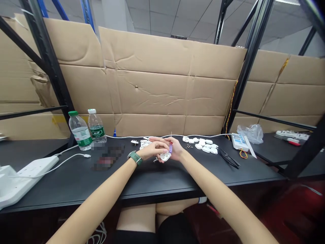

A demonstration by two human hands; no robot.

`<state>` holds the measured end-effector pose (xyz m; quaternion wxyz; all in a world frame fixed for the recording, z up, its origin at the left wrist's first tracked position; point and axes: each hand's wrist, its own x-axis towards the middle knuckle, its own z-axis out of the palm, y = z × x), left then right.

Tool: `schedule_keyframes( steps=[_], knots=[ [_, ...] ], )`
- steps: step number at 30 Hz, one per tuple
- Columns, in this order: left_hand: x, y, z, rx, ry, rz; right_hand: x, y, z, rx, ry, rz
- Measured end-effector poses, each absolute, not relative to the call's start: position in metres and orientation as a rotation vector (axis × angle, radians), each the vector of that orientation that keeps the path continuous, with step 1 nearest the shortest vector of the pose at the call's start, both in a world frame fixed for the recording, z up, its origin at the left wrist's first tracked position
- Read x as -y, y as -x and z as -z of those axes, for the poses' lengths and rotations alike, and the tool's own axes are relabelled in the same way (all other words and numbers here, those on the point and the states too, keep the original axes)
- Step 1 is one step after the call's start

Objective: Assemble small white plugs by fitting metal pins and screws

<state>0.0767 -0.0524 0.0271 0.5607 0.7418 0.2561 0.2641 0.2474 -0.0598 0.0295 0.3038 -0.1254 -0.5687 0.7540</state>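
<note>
My left hand, with a green-strapped watch on the wrist, is closed on a small white socket piece with holes in its face. Close against it, my right hand has its fingers curled around a screwdriver with a purple and red handle, its thin blade pointing up. The hands overlap, so some fingertips are hidden. Behind my left hand lie more white plastic parts, partly covered. Several white covers lie to the right of my right hand, next to small screws.
Two water bottles stand at the back left near a white power strip and cable. Black tweezers, a white and blue box and a plastic bag lie on the right. Cardboard walls the back.
</note>
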Motion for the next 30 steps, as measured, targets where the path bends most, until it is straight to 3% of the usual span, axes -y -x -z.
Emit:
schedule_keyframes(
  steps=[9, 30],
  knots=[
    [0.048, -0.07, -0.033, -0.624, -1.754, -0.603, 0.042, -0.22, -0.049, 1.66, 0.519, -2.024],
    [0.04, -0.07, -0.016, -0.694, -1.757, -0.531, 0.041, -0.216, -0.027, 1.434, 0.551, -1.936]
  ],
)
